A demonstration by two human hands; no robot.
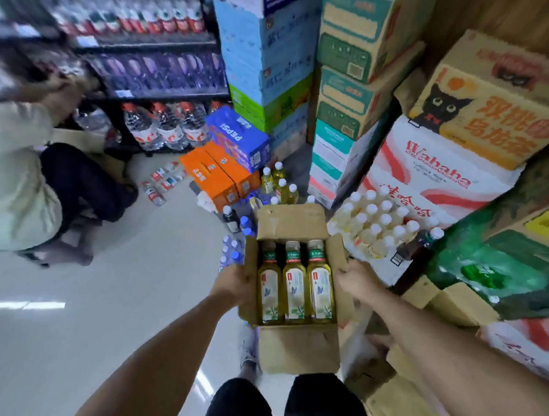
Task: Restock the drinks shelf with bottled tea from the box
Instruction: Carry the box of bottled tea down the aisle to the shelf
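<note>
I hold an open cardboard box (298,349) in front of me, above the floor. Three bottles of yellow-green tea (294,286) lie side by side in it, caps pointing away from me. My left hand (234,284) grips the box's left wall and my right hand (355,281) grips its right wall. More tea bottles of the same kind (280,183) stand on the floor beyond the box. The drinks shelf (151,71) with rows of bottles is at the far left.
Tall stacks of cartons (349,86) rise ahead and to the right. A shrink-wrapped pack of white-capped bottles (376,224) sits right of the box. Orange and blue cases (226,159) lie on the floor. A crouching person (26,176) works at the shelf on the left.
</note>
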